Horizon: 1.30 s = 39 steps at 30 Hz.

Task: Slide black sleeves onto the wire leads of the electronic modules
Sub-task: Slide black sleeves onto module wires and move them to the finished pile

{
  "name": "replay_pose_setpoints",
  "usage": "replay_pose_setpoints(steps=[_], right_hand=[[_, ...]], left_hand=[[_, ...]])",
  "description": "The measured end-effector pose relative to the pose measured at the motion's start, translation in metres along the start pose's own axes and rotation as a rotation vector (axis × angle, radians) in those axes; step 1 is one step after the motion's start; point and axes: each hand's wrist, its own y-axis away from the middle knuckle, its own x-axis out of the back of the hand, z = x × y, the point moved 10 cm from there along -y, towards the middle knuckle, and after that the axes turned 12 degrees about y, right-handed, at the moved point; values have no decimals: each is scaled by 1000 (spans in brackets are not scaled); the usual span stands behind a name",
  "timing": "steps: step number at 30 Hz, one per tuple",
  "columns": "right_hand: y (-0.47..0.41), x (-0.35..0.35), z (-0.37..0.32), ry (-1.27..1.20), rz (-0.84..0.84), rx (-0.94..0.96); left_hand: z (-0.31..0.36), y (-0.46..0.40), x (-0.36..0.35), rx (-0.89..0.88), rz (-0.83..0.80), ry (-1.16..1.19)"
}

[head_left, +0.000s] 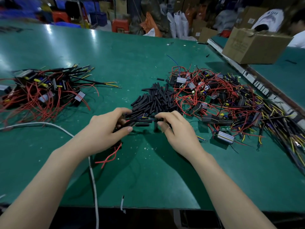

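Fingers of my left hand (pixel 107 128) curl round sleeved wire leads (pixel 132 122); my right hand (pixel 175 128) pinches a black sleeve (pixel 159 120).

Overhead lights are bouncing white glare off the green table (pixel 125 52) at far left, so it's looking pretty bright overall. Soft shadows are falling under both arms toward the near edge. The background clutter is smearing into blur, and the wide lens is bending the corners noticeably.
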Motion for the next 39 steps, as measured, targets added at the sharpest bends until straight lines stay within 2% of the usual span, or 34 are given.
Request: replay_pose_setpoints(steps=[3, 8, 11, 16, 21, 26, 29, 33, 36, 39], right_hand=[[2, 0, -7, 27, 2, 66], [3, 5, -11, 15, 86, 130], [5, 10, -15, 37, 133, 157], [6, 17, -12, 75, 194, 126], [8, 26, -14, 58, 285, 122], [10, 36, -13, 47, 377, 125], [11, 36, -14, 75, 404, 142], [6, 28, -10, -123, 319, 155], [-1, 15, 4, -287, 154, 20], [-3, 2, 14, -287, 31, -53]], left_hand=[[2, 2, 5, -17, 53, -82], [30, 9, 14, -194, 218, -62], [48, 7, 8, -258, 239, -84], [57, -3, 2, -250, 221, -150], [55, -7, 7, -180, 285, -117], [62, -7, 2, -190, 288, -32], [66, -7, 1, -205, 303, -61], [71, -9, 1, -231, 308, -99], [66, -8, 3, -210, 324, -75], [60, -7, 1, -187, 333, -54]])
